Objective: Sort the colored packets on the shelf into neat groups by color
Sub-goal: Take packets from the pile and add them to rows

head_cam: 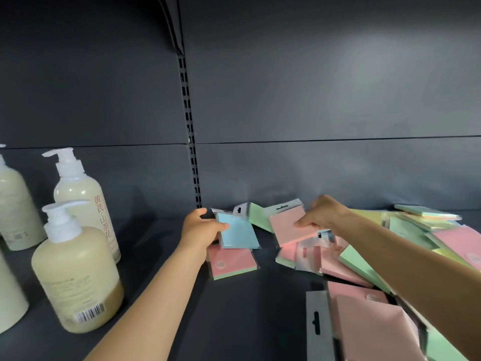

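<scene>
Gripping a blue packet [238,231] in the left hand [200,227] and pinching a pink packet [289,226] in the right hand [322,213], set each squarely on its matching color pile.

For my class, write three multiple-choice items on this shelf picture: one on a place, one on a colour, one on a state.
1. Where do the pump bottles stand?
A. Left of the packets
B. Right of the packets
C. On the packets

2. What colour is the packet in the left hand?
A. Pink
B. Blue
C. Yellow

3. How is the right hand?
A. Flat and idle
B. Holding a bottle
C. Holding a pink packet

Answers:
1 A, the pump bottles stand far left.
2 B, the left hand grips a blue packet.
3 C, the right hand pinches a pink packet.
</scene>
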### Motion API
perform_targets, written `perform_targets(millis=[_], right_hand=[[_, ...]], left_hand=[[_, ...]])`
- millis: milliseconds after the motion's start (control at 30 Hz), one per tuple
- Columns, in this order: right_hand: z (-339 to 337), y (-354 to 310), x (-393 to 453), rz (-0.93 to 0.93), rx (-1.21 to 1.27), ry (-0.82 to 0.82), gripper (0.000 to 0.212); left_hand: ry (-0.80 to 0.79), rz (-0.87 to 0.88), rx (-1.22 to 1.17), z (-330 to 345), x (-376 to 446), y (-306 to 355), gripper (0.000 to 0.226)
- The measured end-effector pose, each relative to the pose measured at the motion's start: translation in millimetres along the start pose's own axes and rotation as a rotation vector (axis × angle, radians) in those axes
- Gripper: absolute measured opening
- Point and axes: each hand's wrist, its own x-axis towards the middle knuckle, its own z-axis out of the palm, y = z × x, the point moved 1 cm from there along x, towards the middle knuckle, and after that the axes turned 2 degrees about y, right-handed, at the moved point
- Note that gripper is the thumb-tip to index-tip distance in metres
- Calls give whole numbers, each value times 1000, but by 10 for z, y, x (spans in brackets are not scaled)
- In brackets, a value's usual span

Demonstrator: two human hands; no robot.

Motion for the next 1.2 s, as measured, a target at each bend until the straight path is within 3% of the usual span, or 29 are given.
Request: perform_targets(millis=[67,133,267,367,433,633,700,833,1200], right_hand=[[-62,36,32,17,125,1,22],[-164,59,3,34,239,-4,35],[-389,131,-255,-12,459,45,52],[-570,192,-638,-49,605,99,21],[-675,281,-876,-79,659,144,16],[-941,734,-1601,-81,664,258,20],[-1062,858,-1813,-95,673,292,8],[-1388,1126,-2118,-124,680,332,11],[-2606,2175,-2283,-109,727,384,13]], left_hand=[[16,-13,-87,-58,-19,41,51],[43,13,-140,-114,-83,109,35],[98,66,-181,-165,-291,271,37],[89,108,-205,-129,-536,366,39],[56,129,-242,-77,-749,395,40],[-91,144,-324,227,-1554,400,37],[-145,150,-342,361,-1821,408,34],[-195,169,-303,677,-2265,463,35],[-287,187,-334,2030,-3043,668,33]])
